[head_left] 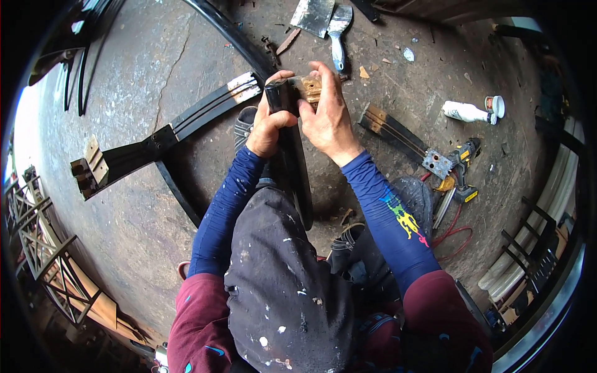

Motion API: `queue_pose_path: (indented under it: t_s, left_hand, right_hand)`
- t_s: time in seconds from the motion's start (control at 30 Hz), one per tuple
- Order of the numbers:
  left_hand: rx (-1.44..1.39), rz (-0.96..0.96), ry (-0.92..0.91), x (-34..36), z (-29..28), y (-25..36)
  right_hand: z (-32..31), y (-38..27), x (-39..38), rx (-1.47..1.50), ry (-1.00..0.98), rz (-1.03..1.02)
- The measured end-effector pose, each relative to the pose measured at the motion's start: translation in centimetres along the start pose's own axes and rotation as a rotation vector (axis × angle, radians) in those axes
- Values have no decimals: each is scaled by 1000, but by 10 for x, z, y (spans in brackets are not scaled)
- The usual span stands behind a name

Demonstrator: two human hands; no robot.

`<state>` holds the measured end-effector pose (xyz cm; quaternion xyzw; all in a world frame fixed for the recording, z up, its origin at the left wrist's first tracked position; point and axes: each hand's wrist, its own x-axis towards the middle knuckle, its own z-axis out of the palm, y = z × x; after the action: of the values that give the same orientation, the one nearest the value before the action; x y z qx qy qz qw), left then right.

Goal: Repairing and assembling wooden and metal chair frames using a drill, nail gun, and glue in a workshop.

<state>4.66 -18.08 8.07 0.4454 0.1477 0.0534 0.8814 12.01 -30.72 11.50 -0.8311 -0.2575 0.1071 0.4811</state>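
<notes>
My left hand is closed round the end of a black bar, which runs down beside my knee. The thumb lies across the front of the bar. My right hand grips a brown, worn bracket-like piece with holes, between thumb and fingers. That piece sits right against the top of the black bar; whether the two are joined I cannot tell. Just left of my hands lies a black metal frame with a white-coated end. Its far left part bears a pale slotted plate.
A putty knife and a flat plate lie ahead on the concrete floor. To the right are a short black beam, a yellow cordless drill, a white bottle and a small tub. Metal frames stand at left.
</notes>
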Motion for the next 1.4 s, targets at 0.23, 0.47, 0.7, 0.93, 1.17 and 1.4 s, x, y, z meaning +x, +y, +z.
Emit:
queue_pose_path:
  t_s: [0.23,0.47,0.7,0.93,1.17,1.4]
  left_hand:
    - [-9,3,30,-4,-9,4]
    - [23,-4,78,2,-17,-6]
    - [-74,-87,45,9,-5,-7]
    - [-26,-82,-25,19,2,1]
    - [-16,-62,106,-1,-12,26]
    - [-88,-139,65,20,-27,14]
  right_hand:
    - [7,7,3,35,-107,-15]
    - [-38,7,-11,-38,-199,90]
    - [-284,185,-121,-52,795,630]
    - [-339,225,-80,1133,865,1027]
    - [-280,276,24,1490,1035,696]
    - [-358,273,26,1648,735,235]
